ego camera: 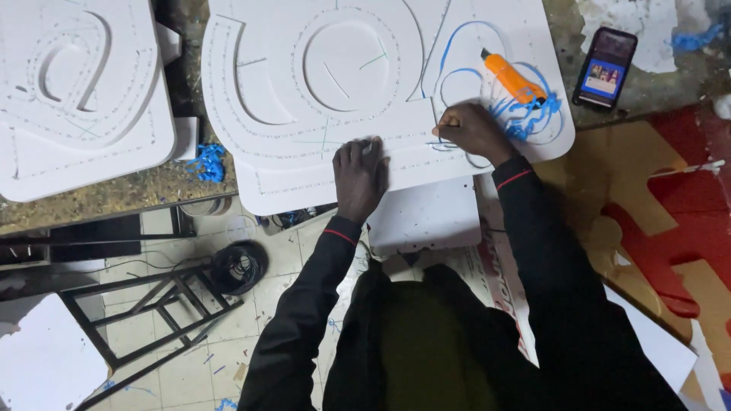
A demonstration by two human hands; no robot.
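A big white board (343,99) with routed letter-shaped grooves lies on the workbench. My left hand (361,176) presses flat on its near edge, fingers together. My right hand (472,129) is closed in a fist on the board's right part, pinching a thin blue strip (525,114) that loops and tangles across the board. An orange utility knife (510,76) lies on the board just beyond my right hand.
A second white grooved board (76,91) lies at left. A phone (605,67) with a lit screen rests on the bench at right. Red and brown sheets (670,221) lie at right. A black metal frame (152,312) and a cable coil (238,266) sit on the tiled floor.
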